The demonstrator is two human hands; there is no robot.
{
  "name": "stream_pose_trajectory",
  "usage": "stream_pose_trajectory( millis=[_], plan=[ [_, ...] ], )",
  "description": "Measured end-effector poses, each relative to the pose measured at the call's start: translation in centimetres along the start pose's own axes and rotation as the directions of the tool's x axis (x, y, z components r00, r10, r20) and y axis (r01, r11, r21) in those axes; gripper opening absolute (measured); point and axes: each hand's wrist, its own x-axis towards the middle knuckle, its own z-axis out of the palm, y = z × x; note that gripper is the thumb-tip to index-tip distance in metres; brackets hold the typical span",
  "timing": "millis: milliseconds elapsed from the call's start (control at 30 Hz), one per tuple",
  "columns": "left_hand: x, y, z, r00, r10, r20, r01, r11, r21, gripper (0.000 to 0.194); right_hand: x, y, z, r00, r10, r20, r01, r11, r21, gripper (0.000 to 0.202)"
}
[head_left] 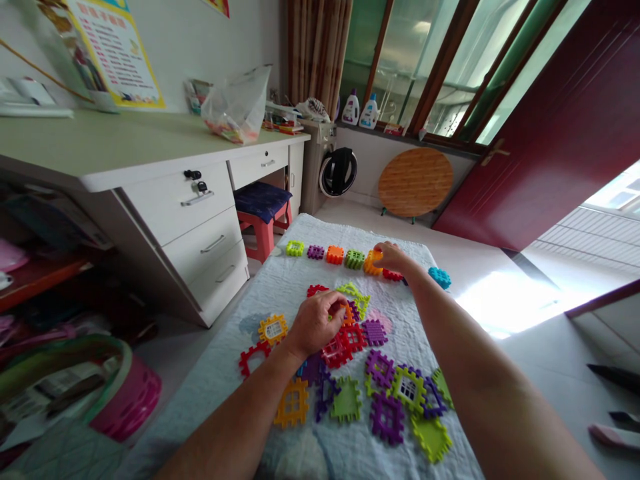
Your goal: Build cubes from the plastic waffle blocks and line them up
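Note:
My right hand (393,256) reaches to the far side of the cloth, its fingers closed on a yellow block (372,263). That block stands in a row with a lime block (295,249), a purple block (315,252), an orange block (335,255) and a green block (355,259). Partly hidden by my right wrist is a red block (392,275); a blue block (440,277) sits beyond my forearm. My left hand (320,321) is over the loose pieces with fingers curled together, close to an orange piece (349,315). Whatever its fingertips hold is hidden.
Loose notched pieces lie nearer me, among them a yellow frame (292,403), a purple frame (387,418) and a green panel (346,400). A pale blue cloth (220,407) covers the table. To the left stand a desk (175,200) and a stool (263,207).

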Motion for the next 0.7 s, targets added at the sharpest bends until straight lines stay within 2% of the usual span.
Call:
stream_pose_trajectory(
  millis=[167,300,367,433,533,633,700],
  plan=[
    [0.1,-0.2,-0.1,1.000,-0.016,0.016,0.016,1.000,-0.003,0.011,-1.3,-0.4,-0.3,0.999,0.025,-0.044,-0.024,0.999,0.033,0.064],
    [0.1,-0.3,-0.2,0.999,-0.027,0.032,0.027,1.000,0.014,0.011,-4.8,-1.1,-1.3,0.990,-0.021,-0.141,0.041,0.990,0.135,0.067],
    [0.2,-0.4,-0.2,0.999,-0.018,0.027,0.017,1.000,0.021,0.013,-7.6,-2.1,-1.6,0.981,-0.105,-0.162,0.134,0.974,0.185,0.060],
    [0.2,-0.6,-0.3,1.000,-0.010,0.001,0.010,0.999,0.032,0.016,-10.8,-3.8,-1.8,0.960,-0.240,-0.145,0.270,0.933,0.240,0.051],
    [0.3,-1.0,-0.3,0.998,-0.015,-0.060,0.017,0.999,0.041,0.017,-15.3,-7.3,-1.5,0.889,-0.453,-0.059,0.448,0.837,0.314,0.034],
    [0.4,-1.6,-0.4,0.989,-0.061,-0.137,0.062,0.998,0.003,0.017,-18.0,-10.5,-0.4,0.827,-0.561,-0.044,0.547,0.783,0.295,0.043],
    [0.5,-1.9,-0.4,0.977,-0.102,-0.187,0.096,0.995,-0.038,0.017,-18.6,-11.8,0.6,0.809,-0.585,-0.049,0.576,0.774,0.265,0.055]
  ],
)
